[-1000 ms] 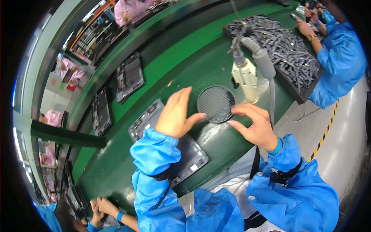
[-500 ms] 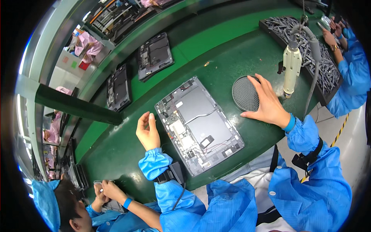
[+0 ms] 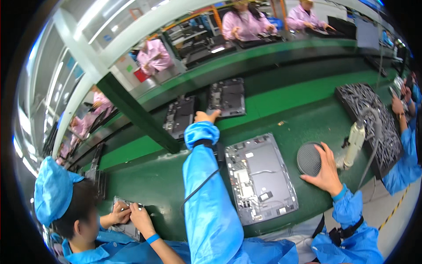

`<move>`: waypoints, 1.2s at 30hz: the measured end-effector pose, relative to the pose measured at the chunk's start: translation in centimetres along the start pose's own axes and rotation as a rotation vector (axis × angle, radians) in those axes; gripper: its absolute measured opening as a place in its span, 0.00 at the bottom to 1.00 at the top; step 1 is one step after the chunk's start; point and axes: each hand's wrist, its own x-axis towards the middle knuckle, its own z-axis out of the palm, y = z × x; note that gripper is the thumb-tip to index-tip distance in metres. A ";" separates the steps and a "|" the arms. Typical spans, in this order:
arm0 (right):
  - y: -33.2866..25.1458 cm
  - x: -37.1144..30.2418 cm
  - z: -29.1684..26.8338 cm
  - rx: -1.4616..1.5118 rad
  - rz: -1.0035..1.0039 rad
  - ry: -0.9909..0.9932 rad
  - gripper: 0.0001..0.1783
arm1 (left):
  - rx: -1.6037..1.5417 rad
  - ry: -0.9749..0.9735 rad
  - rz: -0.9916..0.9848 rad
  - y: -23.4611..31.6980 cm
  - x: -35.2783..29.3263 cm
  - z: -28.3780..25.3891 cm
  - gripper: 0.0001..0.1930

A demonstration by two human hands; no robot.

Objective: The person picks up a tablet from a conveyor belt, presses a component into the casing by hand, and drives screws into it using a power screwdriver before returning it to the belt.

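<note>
"On the right side of the counter [image 3: 162, 187], what's that black bin [image 3: 383, 172] carrying?"

"A heap of small grey pieces [image 3: 365, 108], lying every which way and filling it from side to side."

"And the round dark dish [image 3: 309, 159]?"

"Flat on the green top, between the open laptop base [image 3: 269, 181] and the pale power driver [image 3: 353, 145]. Its face is a fine grid; whether anything sits in it is too small to tell."

"What about the right hand [image 3: 323, 174]?"

"Spread wide, fingers at the dish's right edge, thumb near the lower edge. I can't say whether skin meets rim."

"The left hand [image 3: 207, 116]?"

"Stretched to the far side, at two dark laptop bases [image 3: 231, 99] lying next to each other. Its fingers are partly hidden, so I can't tell whether it grips anything."

"And the open laptop base, what's inside?"

"Pale boards [image 3: 244, 177] along its left, a small black part [image 3: 265, 196] lower down. The left forearm [image 3: 205, 193] runs just beside it."
</note>
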 end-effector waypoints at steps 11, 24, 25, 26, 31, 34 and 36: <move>0.8 0.5 0.3 0.004 0.076 0.017 0.52 | -0.408 -0.239 -0.110 -10.5 -6.3 -6.6 0.30; 0.6 0.1 0.6 0.045 0.010 0.022 0.50 | -1.332 -0.189 -0.206 2.5 -6.7 -6.3 0.19; 0.5 0.2 0.7 0.054 0.007 0.024 0.50 | -1.326 -0.094 -0.243 1.5 -8.2 -7.3 0.10; 0.6 0.2 0.8 0.058 0.018 0.030 0.50 | -1.343 -0.131 -0.236 0.3 -9.8 -8.3 0.17; 0.4 0.3 0.6 0.070 0.021 0.016 0.49 | -1.344 -0.041 -0.166 -6.3 -22.3 -13.0 0.12; 0.4 0.2 0.3 0.098 0.022 0.007 0.49 | -1.378 0.018 -0.170 -9.7 -29.6 -14.6 0.10; 0.6 0.0 0.3 0.083 0.055 -0.004 0.49 | -1.378 0.068 -0.248 -11.9 -32.9 -14.2 0.10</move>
